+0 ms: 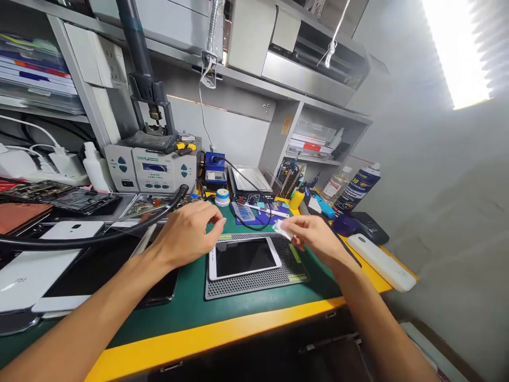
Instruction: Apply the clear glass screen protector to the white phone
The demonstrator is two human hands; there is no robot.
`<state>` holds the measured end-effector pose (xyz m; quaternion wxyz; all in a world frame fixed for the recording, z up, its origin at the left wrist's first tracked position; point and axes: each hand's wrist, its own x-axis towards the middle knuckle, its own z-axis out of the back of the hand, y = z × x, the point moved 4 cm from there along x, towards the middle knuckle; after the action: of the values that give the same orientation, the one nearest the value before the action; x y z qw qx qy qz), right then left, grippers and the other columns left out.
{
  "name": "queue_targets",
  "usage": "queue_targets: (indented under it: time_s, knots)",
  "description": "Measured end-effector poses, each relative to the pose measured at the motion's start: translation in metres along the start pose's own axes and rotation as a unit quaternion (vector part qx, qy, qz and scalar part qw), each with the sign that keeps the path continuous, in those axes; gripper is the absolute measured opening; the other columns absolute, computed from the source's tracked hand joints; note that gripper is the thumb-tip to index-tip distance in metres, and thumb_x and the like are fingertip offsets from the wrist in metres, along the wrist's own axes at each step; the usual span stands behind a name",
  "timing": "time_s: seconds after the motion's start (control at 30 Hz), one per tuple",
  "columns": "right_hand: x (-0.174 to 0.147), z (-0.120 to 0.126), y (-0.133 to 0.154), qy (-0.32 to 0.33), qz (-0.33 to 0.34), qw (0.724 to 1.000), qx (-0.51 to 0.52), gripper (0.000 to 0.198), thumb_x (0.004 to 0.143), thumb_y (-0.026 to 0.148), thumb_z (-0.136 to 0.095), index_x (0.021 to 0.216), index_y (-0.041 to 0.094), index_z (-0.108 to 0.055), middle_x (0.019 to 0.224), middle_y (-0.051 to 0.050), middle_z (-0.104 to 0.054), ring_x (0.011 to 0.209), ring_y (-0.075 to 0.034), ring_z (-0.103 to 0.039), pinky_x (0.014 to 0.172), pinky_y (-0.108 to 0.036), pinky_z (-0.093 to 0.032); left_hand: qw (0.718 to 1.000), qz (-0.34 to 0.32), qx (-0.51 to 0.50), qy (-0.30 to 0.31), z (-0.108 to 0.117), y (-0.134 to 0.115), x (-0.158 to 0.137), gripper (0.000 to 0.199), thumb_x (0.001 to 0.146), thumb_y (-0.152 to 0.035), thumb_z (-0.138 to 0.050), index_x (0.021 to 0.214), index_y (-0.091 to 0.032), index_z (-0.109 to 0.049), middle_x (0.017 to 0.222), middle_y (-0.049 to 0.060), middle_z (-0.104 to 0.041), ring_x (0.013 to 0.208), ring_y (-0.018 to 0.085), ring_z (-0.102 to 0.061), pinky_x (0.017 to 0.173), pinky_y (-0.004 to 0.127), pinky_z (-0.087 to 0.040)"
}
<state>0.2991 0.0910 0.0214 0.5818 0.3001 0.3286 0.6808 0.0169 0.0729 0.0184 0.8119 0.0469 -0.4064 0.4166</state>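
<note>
- My right hand point(312, 237) pinches a white scrap point(281, 229).
- My left hand point(191, 233) curls; I can't tell if it grips anything.
- Between them, a phone point(245, 258) on a mat point(254, 285).

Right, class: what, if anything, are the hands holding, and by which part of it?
The right hand pinches a small white scrap by one end, between thumb and fingers. The left hand holds nothing visible.
</note>
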Motion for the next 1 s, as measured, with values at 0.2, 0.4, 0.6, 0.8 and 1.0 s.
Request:
queue_targets:
  time_s: [0.2,0.4,0.6,0.8,1.0]
  knots:
    - [-0.047,-0.023,-0.01,0.055,-0.07,0.995,0.045,0.039,0.085,0.051,-0.069,0.094,0.013,-0.072,0.062,0.002,-0.057,0.048,-0.009,-0.048,0.043,-0.02,-0.03,0.999,-0.048,0.014,0.007,0.0,-0.013,0.0,0.02,0.095,-0.022,-0.05,0.078,-0.019,-0.06,0.074,0.001,-0.062,0.069,0.018,-0.057,0.067,0.033,-0.043]
    - [-0.057,-0.029,-0.007,-0.009,-0.004,0.998,-0.06,0.025,0.094,0.041,-0.062,0.096,0.018,-0.071,0.07,0.001,-0.061,0.059,-0.013,-0.052,0.054,-0.025,-0.039,0.998,-0.05,0.025,0.0,0.003,-0.015,-0.001,0.02,0.095,-0.022,-0.051,0.078,-0.019,-0.061,0.072,0.0,-0.061,0.066,0.016,-0.056,0.063,0.032,-0.041]
    - [-0.08,-0.042,0.001,-0.033,0.169,0.943,-0.285,0.026,0.104,0.025,-0.044,0.103,0.017,-0.069,0.092,-0.008,-0.064,0.081,-0.021,-0.061,0.073,-0.034,-0.05,0.999,-0.038,0.025,0.012,0.002,-0.014,-0.002,0.02,0.095,-0.023,-0.051,0.079,-0.019,-0.062,0.072,0.0,-0.063,0.063,0.016,-0.057,0.06,0.032,-0.039]
    - [-0.09,-0.053,-0.002,-0.037,0.215,0.887,-0.407,0.024,0.105,0.018,-0.039,0.111,0.013,-0.061,0.092,-0.009,-0.057,0.076,-0.02,-0.056,0.068,-0.033,-0.05,0.998,-0.047,0.031,0.013,0.002,-0.019,-0.003,0.021,0.095,-0.023,-0.049,0.079,-0.019,-0.062,0.074,0.001,-0.066,0.063,0.016,-0.06,0.06,0.032,-0.04]
    - [-0.095,-0.064,0.002,-0.076,0.212,0.865,-0.449,0.02,0.102,0.011,-0.043,0.092,0.015,-0.06,0.085,-0.006,-0.053,0.072,-0.019,-0.051,0.064,-0.032,-0.045,0.997,-0.059,0.038,0.012,0.002,-0.021,-0.002,0.022,0.096,-0.023,-0.049,0.079,-0.019,-0.062,0.074,0.0,-0.066,0.063,0.016,-0.061,0.058,0.032,-0.039]
